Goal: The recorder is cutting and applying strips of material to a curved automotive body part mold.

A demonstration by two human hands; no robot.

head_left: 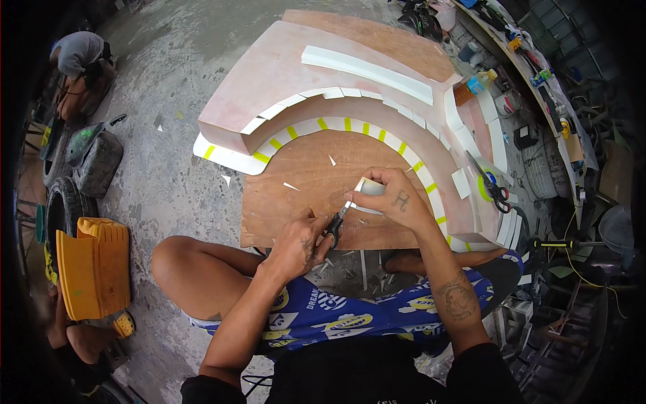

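My left hand [303, 242] is closed on black-handled scissors [332, 229], their blades pointing up at a small white piece [370, 191]. My right hand [397, 198] pinches that piece by its upper part, above the blade tips. Both are over a brown plywood board [282, 209] with thin white scraps [291, 186] on it. Around the board curves a pinkish panel form [259, 81], lined with white segments and a white flange [308, 124] crossed by yellow tape strips. A long white strip [367, 74] lies on its top.
At the left are a crouching co-worker [77, 67], another person's leg [91, 343], tires, a grey container [97, 161] and a yellow crate [94, 269]. At the right are other scissors [499, 198], a tape roll, a plastic bottle [476, 86] and a cluttered bench [552, 87].
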